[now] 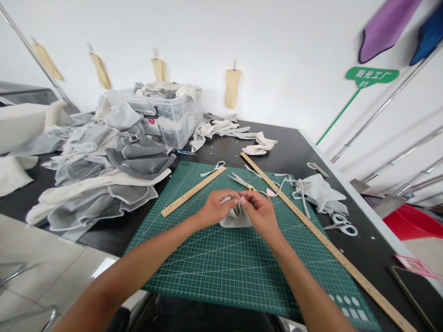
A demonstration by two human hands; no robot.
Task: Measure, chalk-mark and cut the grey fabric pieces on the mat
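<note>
My left hand [220, 207] and my right hand [258, 210] meet over the green cutting mat [221, 263]. Between them they pinch a small piece of light grey cloth [236, 221], its upper edge gathered at my fingertips and its lower part hanging just over the mat. Whatever lies inside the folds is hidden by my fingers. Just beyond my hands lie gold-handled scissors [242, 181], partly covered by my right hand. A short wooden ruler [194, 191] lies to the left, and a long wooden ruler [311, 228] slants down the right side.
Grey and white cloths [114, 161] pile up at the left, beside a full clear plastic bin [173, 124]. Cloth strips [221, 129] lie at the back. On the right are a grey cloth [321, 191], white-handled scissors [342, 226] and a dark phone-like slab [418, 295].
</note>
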